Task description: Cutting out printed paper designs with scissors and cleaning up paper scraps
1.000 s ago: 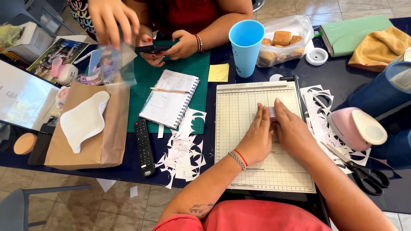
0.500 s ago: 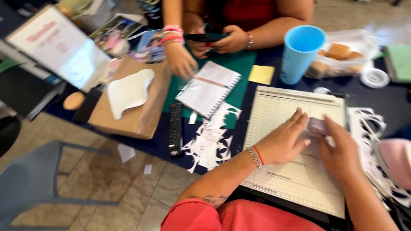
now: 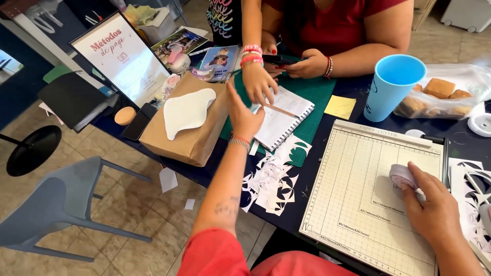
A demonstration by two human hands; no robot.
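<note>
My left hand [image 3: 243,116] is stretched out over the table's left part, fingers apart and empty, above the edge of a spiral notebook [image 3: 283,118] and beside a brown paper bag [image 3: 190,144]. Another person's hand [image 3: 258,82] with pink bracelets hovers just beyond it over the notebook. My right hand [image 3: 433,207] rests on the cream gridded paper cutter board [image 3: 353,204], its fingertips gripping a small pale pink roll [image 3: 401,175].
White paper cutouts [image 3: 273,178] lie between notebook and board. A blue cup [image 3: 392,87], yellow sticky note [image 3: 340,107] and bag of baked goods [image 3: 441,96] stand behind. A white shape [image 3: 186,110] lies on the bag. A second person holds a phone [image 3: 280,59]. A grey chair [image 3: 56,204] stands left.
My left hand has left the cutter board and reached out to the left toward the notebook. My right hand stays on the board at the pink roll. The view has swung left.
</note>
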